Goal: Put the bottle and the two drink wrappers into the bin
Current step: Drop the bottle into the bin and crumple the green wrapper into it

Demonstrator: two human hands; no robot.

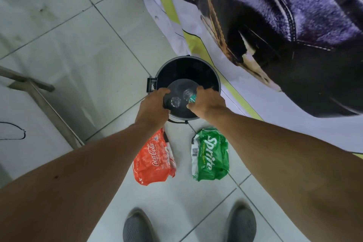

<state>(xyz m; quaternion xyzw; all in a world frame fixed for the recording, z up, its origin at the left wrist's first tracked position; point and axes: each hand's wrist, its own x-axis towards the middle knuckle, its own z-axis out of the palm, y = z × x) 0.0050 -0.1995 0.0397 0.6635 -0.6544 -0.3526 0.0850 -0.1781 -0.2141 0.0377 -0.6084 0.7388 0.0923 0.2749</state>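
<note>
Two wrappers (154,158) on floor | bin (216,80): both hands' (155,104) grip clamped on bottle (187,97) over it

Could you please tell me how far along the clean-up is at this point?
Nothing looks finished yet. In hand: the right hand holds the bottle over the open bin, while the left hand grips the bin's near rim. Left: the red wrapper and green wrapper lie on the floor.
</note>
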